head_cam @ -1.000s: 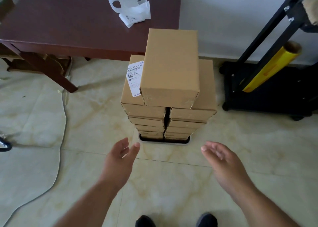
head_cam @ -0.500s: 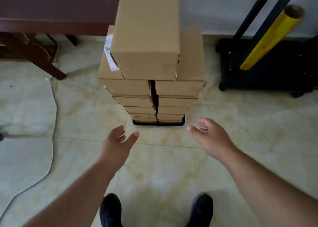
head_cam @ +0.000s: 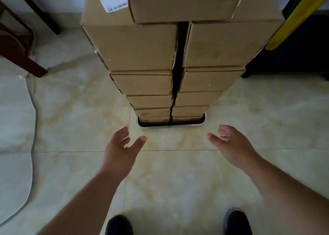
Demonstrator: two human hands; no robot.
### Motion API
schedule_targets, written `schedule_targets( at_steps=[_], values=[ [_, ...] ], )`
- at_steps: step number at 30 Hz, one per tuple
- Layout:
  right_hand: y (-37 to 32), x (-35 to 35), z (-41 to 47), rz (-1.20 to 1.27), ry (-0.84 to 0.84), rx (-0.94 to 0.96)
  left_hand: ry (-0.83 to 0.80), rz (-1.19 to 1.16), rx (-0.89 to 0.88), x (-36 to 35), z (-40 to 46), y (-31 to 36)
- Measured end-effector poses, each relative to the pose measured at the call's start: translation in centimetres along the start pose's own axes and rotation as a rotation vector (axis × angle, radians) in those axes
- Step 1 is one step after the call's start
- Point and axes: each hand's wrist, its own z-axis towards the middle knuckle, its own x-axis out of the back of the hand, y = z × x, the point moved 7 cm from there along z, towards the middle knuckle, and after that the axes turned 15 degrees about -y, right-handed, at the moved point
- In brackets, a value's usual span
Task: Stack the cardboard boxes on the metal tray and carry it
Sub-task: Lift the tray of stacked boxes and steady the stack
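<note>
Two side-by-side columns of brown cardboard boxes (head_cam: 142, 47) rise from a metal tray (head_cam: 170, 126) on the tiled floor, with one more box lying across the top. Only the tray's near rim shows; the boxes hide the remainder. My left hand (head_cam: 121, 151) reaches toward the tray's left corner with fingers spread, holding nothing. My right hand (head_cam: 229, 143) reaches toward the right corner, palm turned inward and fingers relaxed. Both hands are a short way in front of the tray and apart from it.
A dark wooden table's legs (head_cam: 23, 56) stand at the left with a grey cable (head_cam: 33, 127) trailing over the floor. A black cart (head_cam: 293, 53) with a yellow roll (head_cam: 299, 15) is at the right. My shoes (head_cam: 119, 225) show at the bottom.
My head has dropped lower and closer, so the stack fills the top of the view. Both hands have moved forward toward the tray's front corners.
</note>
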Motion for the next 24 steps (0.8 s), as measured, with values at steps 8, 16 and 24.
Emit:
schedule_targets(
  at_steps=[8,16,24],
  values=[
    [3.7,-0.7,8.3,0.005,0.078,0.059,0.008,0.087,-0.076,-0.9,8.3,-6.2],
    [7.4,-2.0,15.5,-0.038,0.090,0.163,0.027,0.241,-0.160,-1.2,16.1,-11.4],
    [7.7,-2.3,17.0,-0.039,0.094,0.257,0.047,0.348,-0.209,-1.8,18.2,-12.4]
  ],
)
